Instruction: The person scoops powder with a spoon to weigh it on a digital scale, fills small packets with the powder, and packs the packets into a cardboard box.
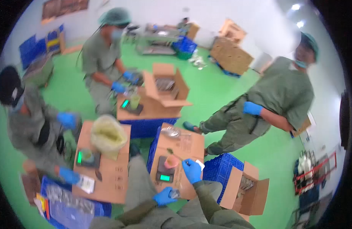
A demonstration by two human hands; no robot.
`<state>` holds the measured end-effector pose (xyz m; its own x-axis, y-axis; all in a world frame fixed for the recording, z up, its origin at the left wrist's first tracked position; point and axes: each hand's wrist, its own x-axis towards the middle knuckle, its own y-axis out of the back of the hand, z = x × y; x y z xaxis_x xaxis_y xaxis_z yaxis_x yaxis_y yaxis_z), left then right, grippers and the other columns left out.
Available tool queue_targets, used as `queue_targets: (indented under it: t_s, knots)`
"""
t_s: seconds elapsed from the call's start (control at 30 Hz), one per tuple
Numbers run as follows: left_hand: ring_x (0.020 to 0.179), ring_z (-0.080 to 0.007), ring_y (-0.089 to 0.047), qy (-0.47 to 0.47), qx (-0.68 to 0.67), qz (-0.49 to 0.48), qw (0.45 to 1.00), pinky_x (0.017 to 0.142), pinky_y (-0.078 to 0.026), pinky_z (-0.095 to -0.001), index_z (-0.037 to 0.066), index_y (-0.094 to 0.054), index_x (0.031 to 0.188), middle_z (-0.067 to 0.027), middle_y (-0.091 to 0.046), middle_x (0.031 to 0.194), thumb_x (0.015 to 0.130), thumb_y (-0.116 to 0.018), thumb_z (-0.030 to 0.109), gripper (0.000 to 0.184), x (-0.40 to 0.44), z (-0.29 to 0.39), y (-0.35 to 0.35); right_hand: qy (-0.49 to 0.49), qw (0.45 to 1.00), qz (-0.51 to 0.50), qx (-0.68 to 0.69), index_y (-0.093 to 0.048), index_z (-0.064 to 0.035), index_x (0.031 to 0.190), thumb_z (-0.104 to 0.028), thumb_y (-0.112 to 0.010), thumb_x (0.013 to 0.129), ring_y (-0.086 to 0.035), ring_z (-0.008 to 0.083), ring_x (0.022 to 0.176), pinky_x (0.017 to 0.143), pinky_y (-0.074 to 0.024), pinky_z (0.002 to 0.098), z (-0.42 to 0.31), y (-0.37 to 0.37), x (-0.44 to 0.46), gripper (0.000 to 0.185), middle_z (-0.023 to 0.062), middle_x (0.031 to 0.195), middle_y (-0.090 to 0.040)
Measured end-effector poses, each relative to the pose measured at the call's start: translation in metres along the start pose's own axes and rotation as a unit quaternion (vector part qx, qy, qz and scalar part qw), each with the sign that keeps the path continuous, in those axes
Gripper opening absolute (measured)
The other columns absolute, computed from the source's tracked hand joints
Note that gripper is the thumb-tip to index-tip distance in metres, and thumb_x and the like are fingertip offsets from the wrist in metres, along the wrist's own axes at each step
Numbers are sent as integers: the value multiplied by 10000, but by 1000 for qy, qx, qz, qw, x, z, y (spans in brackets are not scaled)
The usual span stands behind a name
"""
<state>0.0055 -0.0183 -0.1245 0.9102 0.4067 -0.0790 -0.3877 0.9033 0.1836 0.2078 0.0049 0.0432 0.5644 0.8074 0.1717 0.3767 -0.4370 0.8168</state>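
My right hand (192, 171), in a blue glove, is closed on the handle of a spoon (176, 154). The spoon's bowl looks greenish and is held just above a pink cup (170, 162). That cup stands on a dark digital scale (160, 173) with a lit green display, on a flattened cardboard surface (189, 147). Low in front of me, my left hand (165, 196), also gloved, is closed on a small clear plastic bag (174, 193); blur hides its contents. A shiny clear bag (171, 132) lies at the cardboard's far end.
An open carton (256, 198) with packets stands at my right by a blue crate (221, 168). On the left cardboard-topped table are a large bag of green powder (109, 133) and another scale (88, 158). Two co-workers sit left and ahead; another person (275, 95) stands right.
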Motion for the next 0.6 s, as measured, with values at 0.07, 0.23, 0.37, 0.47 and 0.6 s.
queue_targets:
  t_s: [0.07,0.23,0.37,0.47,0.6]
  knots:
    - [930,-284,-581,-63,-24,-40,997,852,-488,-425,1,-530,1133,-173,-574,1023,786,-830,458,648,18,-40,-18,64,998,7,-15,-721,-49,908,-295,-702,931,-655,185,641,615,-504,356,-6,-20,18,248,129,727,-692]
    - [769,-266,-569,-18,-44,41,998,700,-475,-423,-21,-599,990,-153,-590,887,774,-823,489,598,15,-30,-31,80,989,-98,76,-714,-42,941,-247,-665,942,-658,209,689,635,-509,380,-117,-63,54,210,145,735,-678]
    - [786,-326,-613,13,-9,61,998,698,-494,-459,-4,-614,1057,-172,-640,954,735,-832,530,661,12,-1,-18,185,972,-140,46,-721,-105,939,-283,-613,942,-707,356,773,680,-532,465,-185,-140,87,208,179,820,-701]
    - [849,-337,-648,31,-25,47,998,759,-522,-461,2,-624,1110,-181,-659,993,756,-834,478,629,6,15,-7,288,943,-158,-58,-710,-115,902,-255,-580,920,-704,367,775,675,-543,479,-218,-208,118,192,165,805,-700]
    - [915,-367,-660,-63,-28,58,996,794,-524,-449,11,-620,1114,-189,-655,1001,761,-832,419,580,23,-19,-32,328,906,-188,-188,-702,-114,847,-269,-635,876,-699,374,741,654,-551,471,-231,-297,143,170,135,773,-695]
